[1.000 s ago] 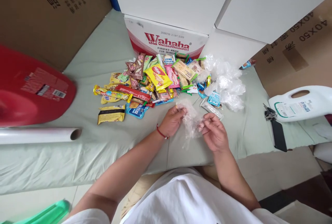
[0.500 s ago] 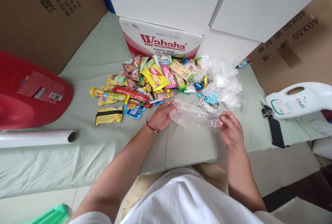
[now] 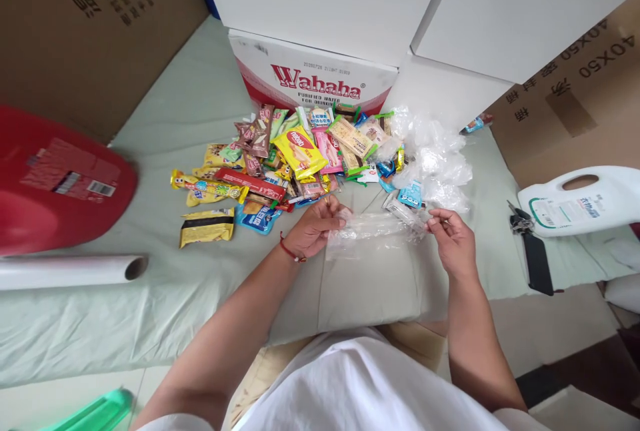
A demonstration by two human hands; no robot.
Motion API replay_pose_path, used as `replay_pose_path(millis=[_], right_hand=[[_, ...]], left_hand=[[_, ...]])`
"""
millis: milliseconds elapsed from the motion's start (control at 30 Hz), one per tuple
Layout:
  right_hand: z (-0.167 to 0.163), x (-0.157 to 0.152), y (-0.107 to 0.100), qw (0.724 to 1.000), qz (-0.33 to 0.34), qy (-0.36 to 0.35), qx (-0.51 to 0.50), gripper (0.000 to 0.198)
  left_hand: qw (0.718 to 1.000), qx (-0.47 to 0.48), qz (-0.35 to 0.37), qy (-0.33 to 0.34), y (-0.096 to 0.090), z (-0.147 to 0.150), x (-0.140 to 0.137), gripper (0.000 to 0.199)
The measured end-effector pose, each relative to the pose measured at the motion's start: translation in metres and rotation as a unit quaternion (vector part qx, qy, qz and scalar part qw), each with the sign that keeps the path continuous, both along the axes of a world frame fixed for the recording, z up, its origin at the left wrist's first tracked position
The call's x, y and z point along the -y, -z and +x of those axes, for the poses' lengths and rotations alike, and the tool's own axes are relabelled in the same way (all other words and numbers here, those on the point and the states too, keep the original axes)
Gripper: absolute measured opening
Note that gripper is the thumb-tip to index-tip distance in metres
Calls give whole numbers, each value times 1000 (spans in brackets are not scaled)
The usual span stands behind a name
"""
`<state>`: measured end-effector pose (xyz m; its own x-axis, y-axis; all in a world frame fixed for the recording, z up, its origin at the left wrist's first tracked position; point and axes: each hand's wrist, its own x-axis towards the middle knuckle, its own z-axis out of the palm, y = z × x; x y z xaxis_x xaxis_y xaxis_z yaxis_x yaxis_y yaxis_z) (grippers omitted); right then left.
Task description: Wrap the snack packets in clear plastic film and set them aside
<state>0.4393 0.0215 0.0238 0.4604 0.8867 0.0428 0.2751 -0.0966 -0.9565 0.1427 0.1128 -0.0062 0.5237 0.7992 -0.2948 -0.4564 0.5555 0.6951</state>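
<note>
A clear plastic bag [image 3: 373,234] is stretched flat between my two hands, above the near part of the cloth-covered surface. My left hand [image 3: 316,226], with a red cord at the wrist, pinches one end of it. At the opposite end my right hand [image 3: 453,238] grips the bag between thumb and fingers. Just beyond lies a heap of wrapped snacks, among them a yellow nabati packet [image 3: 300,151], a red wrapper [image 3: 253,182] and a blue packet [image 3: 259,216]. Crumpled clear plastic bags [image 3: 433,158] are piled to the right of the heap.
Behind the snacks stands a Wahaha carton [image 3: 320,78]. A red container [image 3: 75,184] and a white roll [image 3: 75,270] are at the left. On the right are a white jug [image 3: 575,201], keys [image 3: 521,221] and a black phone-like object [image 3: 537,264]. Cardboard boxes flank both sides.
My left hand has turned and shifted along the bag's edge. The bag hangs flatter and straighter between my hands. The view has shifted slightly.
</note>
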Motion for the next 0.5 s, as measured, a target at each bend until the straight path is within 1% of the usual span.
replay_pose_path(millis=[67,133,200,233,267,300,333,400,433,500], right_hand=[[2,-1,0,1000,4,13,-13,28],[2,-1,0,999,17,24,-38,26],[1,0,-1,997,25,22,-70,26],[0,-1,-2,996,23,18,-85,26],[-2,-1,-3,995,17,14,-98,26],[-3,-1,-4,994,10,12,-109,26],[-5,-2,-5,993,3,11,-118,27],[-8,-4,-7,990,-9,12,-138,30],[-9,-4,-8,989,-12,14,-149,31],[-10,-5,-8,985,-17,17,-169,31]], left_hand=[[1000,-14,24,4,2,-2,-2,57],[997,-57,54,24,5,-2,-4,54],[987,-102,94,78,8,-2,-5,44],[981,-115,114,102,9,-2,-4,41],[978,-120,130,113,9,-1,-3,42],[978,-114,141,105,8,0,-2,43],[981,-98,146,82,7,0,0,44],[990,-42,132,36,3,1,4,46],[993,-12,116,30,1,1,5,48],[996,29,78,44,-2,0,6,52]])
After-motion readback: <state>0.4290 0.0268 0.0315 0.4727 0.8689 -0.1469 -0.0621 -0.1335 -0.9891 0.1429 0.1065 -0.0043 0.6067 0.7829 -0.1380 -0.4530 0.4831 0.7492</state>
